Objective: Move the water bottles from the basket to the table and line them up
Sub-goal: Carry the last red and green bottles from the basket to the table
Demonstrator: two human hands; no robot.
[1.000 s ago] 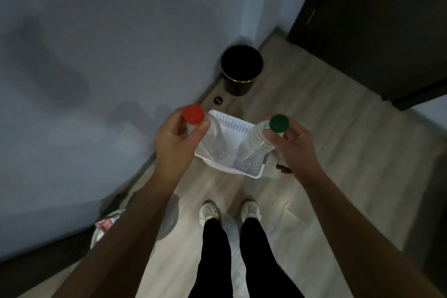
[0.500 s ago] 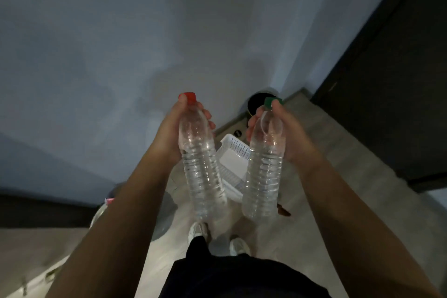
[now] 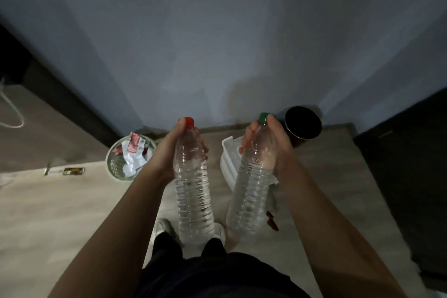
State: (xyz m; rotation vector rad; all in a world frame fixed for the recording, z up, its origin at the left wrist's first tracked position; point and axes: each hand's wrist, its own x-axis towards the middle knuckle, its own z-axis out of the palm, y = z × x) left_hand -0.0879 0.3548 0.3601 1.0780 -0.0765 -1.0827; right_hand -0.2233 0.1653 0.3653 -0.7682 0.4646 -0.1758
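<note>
— How many bottles?
— Two clear, ribbed water bottles, both upright in the air above the floor [image 3: 60, 213]. The left hand [image 3: 169, 150] grips the red-capped bottle [image 3: 192, 184], the right hand [image 3: 275, 150] the green-capped bottle [image 3: 251, 191], fingers wrapped just below each cap.
— And the basket?
— One white basket [image 3: 228, 159] sits on the floor behind the green-capped bottle, near one black bin [image 3: 303, 122]; one round litter bin [image 3: 121, 162] stands left.

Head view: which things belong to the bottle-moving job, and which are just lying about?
Job: red-capped bottle in the left hand; green-capped bottle in the right hand; white basket on the floor.
Lying about: black bin by the wall; round basket of rubbish; small dark object on the floor.
</note>
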